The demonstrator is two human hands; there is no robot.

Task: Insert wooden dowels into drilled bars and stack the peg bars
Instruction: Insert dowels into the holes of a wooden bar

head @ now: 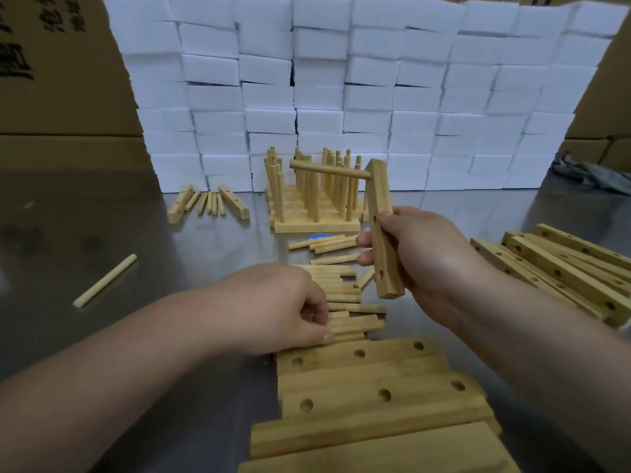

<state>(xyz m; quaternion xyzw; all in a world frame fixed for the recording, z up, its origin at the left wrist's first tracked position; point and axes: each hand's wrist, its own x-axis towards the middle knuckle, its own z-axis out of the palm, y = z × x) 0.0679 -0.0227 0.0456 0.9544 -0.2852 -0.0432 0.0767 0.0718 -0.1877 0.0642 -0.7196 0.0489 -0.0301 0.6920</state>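
Gripping a drilled bar (380, 199) upright, the right hand (420, 254) wraps its lower half; one dowel (329, 169) juts leftward from the bar's top hole. Below and left of it, the left hand (273, 305) pinches among loose dowels (351, 324). Finished peg bars (314, 213) stand beyond both hands.

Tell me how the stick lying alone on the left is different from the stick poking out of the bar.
The loose dowel lies flat on the table, touching nothing else; the fitted dowel sticks out sideways in the air. The loose dowel has both ends free; the fitted dowel has one end plugged into the bar that the right hand holds. Both are plain round wooden rods.
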